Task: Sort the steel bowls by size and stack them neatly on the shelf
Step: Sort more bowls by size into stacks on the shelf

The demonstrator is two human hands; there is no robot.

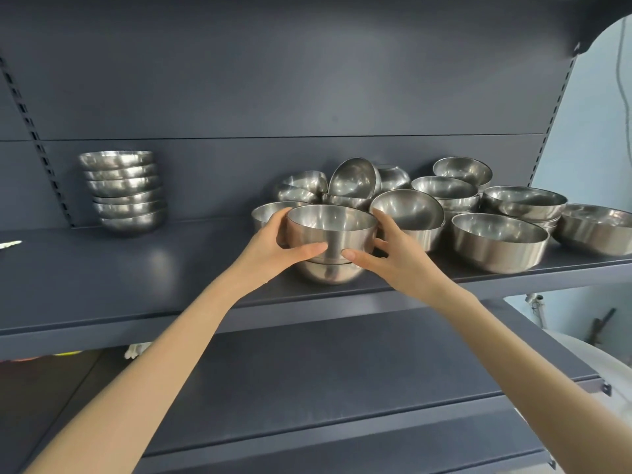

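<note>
Both hands grip a deep round steel bowl [333,230] near the front edge of the dark grey metal shelf [136,268], about midway along it. The left hand [273,244] and right hand [393,254] curl round opposite sides, thumbs nearly meeting on the front wall. The bowl sits nested in a rounder steel bowl beneath [328,271], which appears to rest on the shelf. Just behind and to the right a loose heap of unsorted steel bowls [355,181] crowds close (several tipped on their sides), and one tilted bowl [408,208] lies just beside the right hand's fingers. Further right stands a wide straight-sided steel bowl [497,242] by the front edge, with another broad bowl [595,230] at the right end. At the back left a neat stack of shallow steel bowls [124,191] stands well apart, and bare shelf stretches between it and the hands. A lower dark shelf [342,371] juts out beneath the forearms.
</note>
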